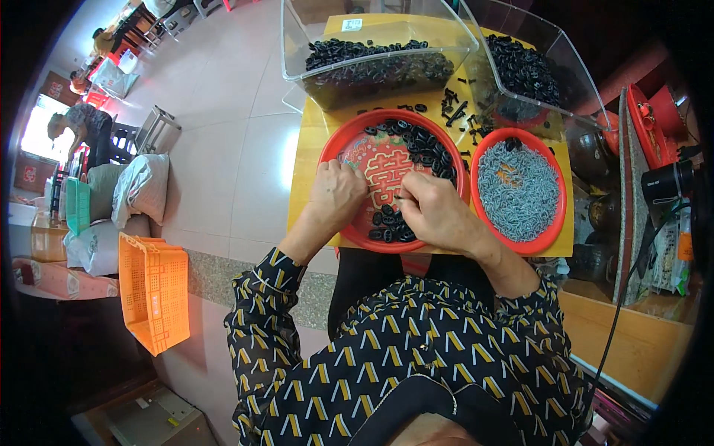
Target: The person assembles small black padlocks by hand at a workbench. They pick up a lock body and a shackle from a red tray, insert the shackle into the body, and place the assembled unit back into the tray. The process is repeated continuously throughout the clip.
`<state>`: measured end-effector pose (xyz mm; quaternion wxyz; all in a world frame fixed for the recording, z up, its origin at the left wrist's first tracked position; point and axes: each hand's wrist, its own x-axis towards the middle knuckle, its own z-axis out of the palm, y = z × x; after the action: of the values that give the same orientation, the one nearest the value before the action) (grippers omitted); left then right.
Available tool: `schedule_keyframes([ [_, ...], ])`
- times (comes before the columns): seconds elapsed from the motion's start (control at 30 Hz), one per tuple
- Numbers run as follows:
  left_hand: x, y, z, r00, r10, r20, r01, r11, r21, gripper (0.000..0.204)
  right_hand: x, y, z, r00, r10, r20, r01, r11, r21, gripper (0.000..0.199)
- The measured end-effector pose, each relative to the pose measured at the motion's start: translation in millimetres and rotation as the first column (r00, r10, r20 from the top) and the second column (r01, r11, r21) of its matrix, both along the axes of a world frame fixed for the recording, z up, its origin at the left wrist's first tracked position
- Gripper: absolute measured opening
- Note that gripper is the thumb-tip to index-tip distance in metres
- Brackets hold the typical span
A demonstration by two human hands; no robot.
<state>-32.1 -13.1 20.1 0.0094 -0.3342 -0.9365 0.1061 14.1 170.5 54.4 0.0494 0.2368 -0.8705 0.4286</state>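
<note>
Both my hands are over a round red tray with a printed pattern on its bottom. My left hand is closed above the tray's left side; whatever its fingers hold is hidden. My right hand pinches near the tray's middle, with a small dark bit at its fingertips too small to name. Black oval plastic parts lie along the tray's far right side, and a smaller group of black parts sits by its near edge. To the right, a second red tray holds many small silvery screws.
Two clear plastic bins with black parts, a left bin and a right bin, stand at the table's back. Loose black pieces lie on the yellow tabletop. An orange crate is on the floor at left; another person bends farther off.
</note>
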Motion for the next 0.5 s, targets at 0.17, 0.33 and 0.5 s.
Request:
schedule_keyframes([
  [0.17, -4.8, -0.1, -1.1, 0.997, -0.021, -0.070, 0.041, 0.950, 0.308, 0.012, 7.5, 9.7, -20.1, 0.932, -0.102, 0.348, 0.192, 0.953, -0.234, 0.007],
  [0.33, -6.4, 9.6, -13.6, 0.995, 0.091, 0.039, -0.085, 0.590, 0.803, 0.006, 5.1, 18.0, -21.9, 0.768, -0.008, 0.640, 0.353, 0.839, -0.414, 0.007],
  [0.5, -3.0, 17.1, -24.1, 0.806, 0.011, 0.591, -0.583, 0.185, 0.791, 0.005, 6.4, 19.9, -22.1, 0.748, -0.021, 0.663, 0.412, 0.798, -0.439, 0.009],
])
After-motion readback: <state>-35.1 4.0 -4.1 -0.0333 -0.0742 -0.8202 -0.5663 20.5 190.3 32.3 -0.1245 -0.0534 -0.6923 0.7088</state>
